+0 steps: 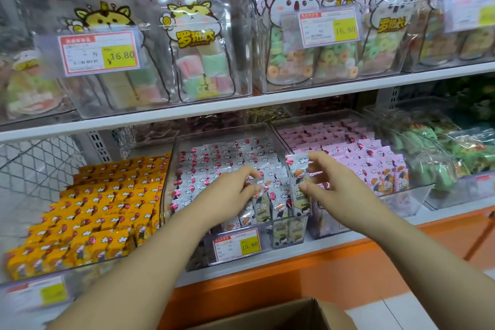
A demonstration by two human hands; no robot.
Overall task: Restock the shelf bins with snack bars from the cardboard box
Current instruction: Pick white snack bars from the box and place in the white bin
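The middle clear shelf bin (286,246) holds rows of white-wrapped snack bars (214,161). My right hand (332,182) pinches one upright white snack bar (298,185) between thumb and fingers, above the front right row of the bin. My left hand (233,190) rests on the bars at the front of the same bin, fingertips curled onto the top of a bar (261,203). The cardboard box (292,313) shows only its open top edge at the bottom of the view, below the shelf.
A bin of yellow bars (107,209) stands to the left, a bin of pink bars (375,166) to the right, and green packets (450,153) further right. A price tag (237,245) hangs on the middle bin. The upper shelf (241,107) carries clear candy bags.
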